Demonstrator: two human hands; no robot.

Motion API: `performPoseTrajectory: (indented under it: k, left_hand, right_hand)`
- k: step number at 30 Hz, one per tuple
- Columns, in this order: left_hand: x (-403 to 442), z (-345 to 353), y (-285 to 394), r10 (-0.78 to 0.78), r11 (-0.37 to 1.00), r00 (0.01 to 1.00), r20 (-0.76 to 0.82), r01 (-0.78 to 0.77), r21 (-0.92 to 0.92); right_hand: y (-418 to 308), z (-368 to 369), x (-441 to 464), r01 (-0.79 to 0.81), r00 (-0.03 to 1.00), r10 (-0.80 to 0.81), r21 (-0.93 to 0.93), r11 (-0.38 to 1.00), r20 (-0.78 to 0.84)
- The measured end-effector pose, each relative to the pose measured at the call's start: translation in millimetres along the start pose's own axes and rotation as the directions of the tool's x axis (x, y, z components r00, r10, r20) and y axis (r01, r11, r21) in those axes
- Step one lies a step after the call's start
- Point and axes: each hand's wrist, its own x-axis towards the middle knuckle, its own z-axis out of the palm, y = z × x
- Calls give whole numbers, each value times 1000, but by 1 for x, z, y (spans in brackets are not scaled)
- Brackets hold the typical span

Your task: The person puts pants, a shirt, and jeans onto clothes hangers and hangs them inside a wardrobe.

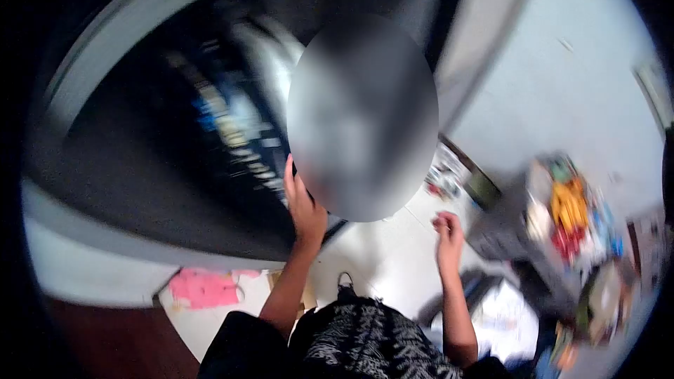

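My left hand is raised at the lower edge of a large dark panel, its fingers stretched upward. A smooth blurred oval covers the area beside those fingers, so whether they touch the panel cannot be made out. Blurred pale and blue shapes show within the dark panel; what they are is unclear. Off to the right, my right hand hangs over the pale tiled floor, fingers curled in, with nothing visible in them.
A grey box at right stands beneath a pile of yellow, red and white items. A pink cloth lies at lower left. White material sits by my right forearm. Small packets lie near the pale wall.
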Motion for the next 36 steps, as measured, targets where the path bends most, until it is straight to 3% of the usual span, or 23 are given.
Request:
performPoseTrajectory:
  k: [1, 2, 3, 5, 6, 7, 9, 11, 15, 17, 22, 25, 26, 28, 31, 33, 35, 36]
  left_hand:
    - [-16, 18, 17, -7, 997, 989, 150, 18, -71]
    - [-52, 54, -7, 43, 998, 935, 351, -23, -62]
    - [-72, 69, 18, 27, 999, 874, 486, -4, -49]
    - [-118, 104, 60, 214, 976, 742, 635, -139, -166]
    - [-138, 118, 88, 288, 956, 673, 681, -167, -240]
    - [-154, 121, 113, 285, 956, 591, 755, -117, -269]
    - [-222, 130, 183, 354, 933, 410, 841, -94, -347]
    - [-255, 134, 229, 512, 857, 332, 792, -131, -499]
    - [-334, 139, 312, 669, 743, 135, 731, -98, -662]
    - [-373, 138, 350, 703, 711, 59, 709, -97, -697]
    - [-453, 128, 406, 773, 624, -106, 626, -56, -779]
    - [-504, 143, 411, 763, 604, -268, 588, -27, -797]
    - [-520, 151, 414, 737, 615, -337, 586, -23, -788]
    - [-552, 177, 410, 658, 660, -466, 592, -21, -751]
    - [-605, 233, 402, 523, 719, -589, 616, -84, -690]
    - [-667, 302, 371, 497, 739, -627, 600, -56, -671]
    - [-727, 365, 353, 494, 730, -585, 643, -123, -672]
    - [-757, 397, 345, 373, 798, -649, 663, -140, -586]
  right_hand:
    - [3, -17, -15, 30, 996, -30, -4, 1000, -79]
    - [7, -37, -29, 57, 988, -67, -74, 996, -136]
    - [-4, -58, -46, 71, 972, -107, -175, 982, -207]
    - [13, -105, -82, 52, 914, -210, -414, 909, -346]
    - [17, -124, -104, -10, 899, -175, -420, 908, -401]
    - [27, -137, -119, -83, 872, -80, -306, 948, -483]
    - [44, -203, -181, -209, 762, -2, -248, 946, -647]
    - [51, -237, -220, -245, 670, -57, -293, 924, -740]
    - [61, -307, -311, -351, 442, 10, -163, 922, -897]
    - [72, -334, -355, -438, 401, -85, -273, 857, -912]
    - [82, -364, -428, -508, 203, 21, -87, 857, -979]
    - [111, -370, -463, -587, 110, 27, -43, 809, -994]
    - [110, -371, -471, -544, 55, 132, 81, 835, -990]
    - [125, -363, -488, -556, -24, 187, 169, 814, -982]
    - [158, -352, -512, -640, -130, 292, 305, 705, -947]
    - [164, -349, -513, -574, -205, 369, 417, 705, -907]
    - [199, -340, -522, -634, -259, 410, 474, 611, -875]
    - [214, -332, -520, -629, -304, 445, 528, 571, -842]
